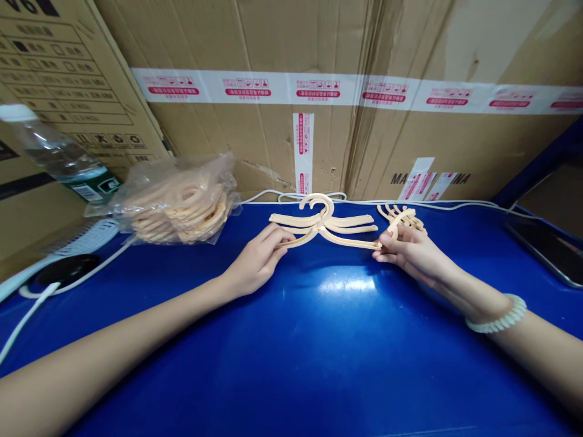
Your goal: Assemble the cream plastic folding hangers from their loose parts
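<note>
A pale peach plastic clothes hanger (pixel 344 241) is held low over the blue tabletop. The tip of its left arm is pinched in the fingers of my left hand (pixel 255 261). At the hanger's right tip, my right hand (pixel 412 252) is closed on a slim curved plastic piece (pixel 401 220) in the same colour, its end against or very near the tip. Behind lie more hangers (pixel 350 221), stacked with their hooks together. Several more curved pieces (pixel 387 210) lie just beyond my right hand, which partly hides them.
A clear bag (pixel 182 200) full of peach plastic parts sits at the back left, beside a water bottle (pixel 59 155) and a white comb-like rack (pixel 86 240). Cardboard boxes (pixel 255 139) wall off the back, with a white cable (pixel 268 194) along their foot. A phone (pixel 546 249) lies far right.
</note>
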A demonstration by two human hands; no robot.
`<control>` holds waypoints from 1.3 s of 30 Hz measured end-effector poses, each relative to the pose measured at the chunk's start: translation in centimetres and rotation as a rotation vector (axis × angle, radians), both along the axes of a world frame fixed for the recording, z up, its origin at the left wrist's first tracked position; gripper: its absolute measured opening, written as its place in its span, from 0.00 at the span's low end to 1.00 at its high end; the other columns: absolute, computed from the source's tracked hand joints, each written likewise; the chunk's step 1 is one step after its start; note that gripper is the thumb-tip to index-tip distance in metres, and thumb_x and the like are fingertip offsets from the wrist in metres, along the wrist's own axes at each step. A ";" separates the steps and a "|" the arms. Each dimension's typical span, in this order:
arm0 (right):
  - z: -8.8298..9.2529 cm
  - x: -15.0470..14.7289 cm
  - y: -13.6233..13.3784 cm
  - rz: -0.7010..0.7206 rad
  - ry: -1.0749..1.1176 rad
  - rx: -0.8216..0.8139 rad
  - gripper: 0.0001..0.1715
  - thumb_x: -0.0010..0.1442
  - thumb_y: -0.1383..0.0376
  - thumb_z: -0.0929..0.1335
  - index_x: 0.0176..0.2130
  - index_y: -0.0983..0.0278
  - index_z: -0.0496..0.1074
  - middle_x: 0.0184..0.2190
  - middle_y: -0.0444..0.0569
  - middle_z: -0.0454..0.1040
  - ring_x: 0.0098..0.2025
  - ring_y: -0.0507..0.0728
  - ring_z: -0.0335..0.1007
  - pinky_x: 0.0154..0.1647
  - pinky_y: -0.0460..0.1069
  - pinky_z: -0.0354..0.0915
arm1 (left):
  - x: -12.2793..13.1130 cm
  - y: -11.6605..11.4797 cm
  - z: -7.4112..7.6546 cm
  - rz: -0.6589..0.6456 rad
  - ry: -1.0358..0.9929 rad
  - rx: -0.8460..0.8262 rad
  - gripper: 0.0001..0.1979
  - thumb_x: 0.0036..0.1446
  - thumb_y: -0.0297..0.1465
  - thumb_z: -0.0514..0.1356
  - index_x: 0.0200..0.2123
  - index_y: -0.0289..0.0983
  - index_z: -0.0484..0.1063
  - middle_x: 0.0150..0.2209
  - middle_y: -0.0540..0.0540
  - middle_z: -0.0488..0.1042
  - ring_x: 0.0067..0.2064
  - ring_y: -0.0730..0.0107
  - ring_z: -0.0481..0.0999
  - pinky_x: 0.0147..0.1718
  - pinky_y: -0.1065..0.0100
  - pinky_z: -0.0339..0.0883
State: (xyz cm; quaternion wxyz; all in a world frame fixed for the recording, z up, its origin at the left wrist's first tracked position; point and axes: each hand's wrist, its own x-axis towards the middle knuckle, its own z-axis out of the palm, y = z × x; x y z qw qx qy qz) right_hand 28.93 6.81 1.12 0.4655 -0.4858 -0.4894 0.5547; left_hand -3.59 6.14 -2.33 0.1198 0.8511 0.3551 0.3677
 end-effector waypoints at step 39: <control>4.6 7.0 2.8 0.499 -0.816 0.224 0.23 0.49 0.49 0.77 0.38 0.63 0.83 0.37 0.52 0.82 0.36 0.59 0.76 0.38 0.53 0.70 | -0.1 -0.5 0.4 0.191 0.201 0.123 0.06 0.66 0.28 0.51 0.40 0.38 0.69 0.41 0.43 0.73 0.45 0.56 0.70 0.48 0.53 0.58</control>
